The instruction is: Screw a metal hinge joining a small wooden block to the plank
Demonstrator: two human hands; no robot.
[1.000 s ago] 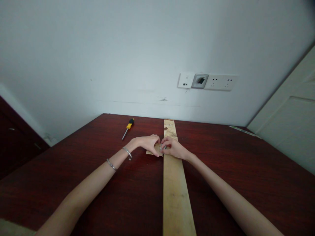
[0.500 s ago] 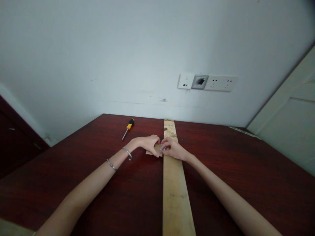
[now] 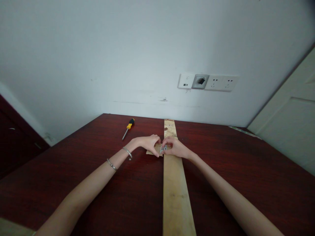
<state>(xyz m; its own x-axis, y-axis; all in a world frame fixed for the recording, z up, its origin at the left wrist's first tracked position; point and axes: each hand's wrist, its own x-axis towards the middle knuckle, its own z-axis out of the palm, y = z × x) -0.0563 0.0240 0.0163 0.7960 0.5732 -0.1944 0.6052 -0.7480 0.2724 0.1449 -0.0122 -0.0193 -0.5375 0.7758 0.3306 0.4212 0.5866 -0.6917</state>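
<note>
A long pale wooden plank (image 3: 175,193) lies lengthwise on the dark red table. Against its left edge sits a small tan flat board (image 3: 152,152). My left hand (image 3: 148,143) holds this board, thumb at its near side and fingers at its far side. A small silver metal piece that looks like a hinge (image 3: 161,149) lies where the board and plank meet. My right hand (image 3: 174,147), resting over the plank, grips the hinge between thumb and fingers, which partly cover it.
A screwdriver (image 3: 129,126) with a yellow and black handle lies on the table (image 3: 118,203), beyond my left hand. Behind the table rises a white wall (image 3: 137,59) with a row of sockets (image 3: 221,83). A pale door (image 3: 295,114) stands at the right.
The fingers of my right hand have shifted slightly, and more of the hinge's flat face shows. My left hand and the small board stay almost where they were.
</note>
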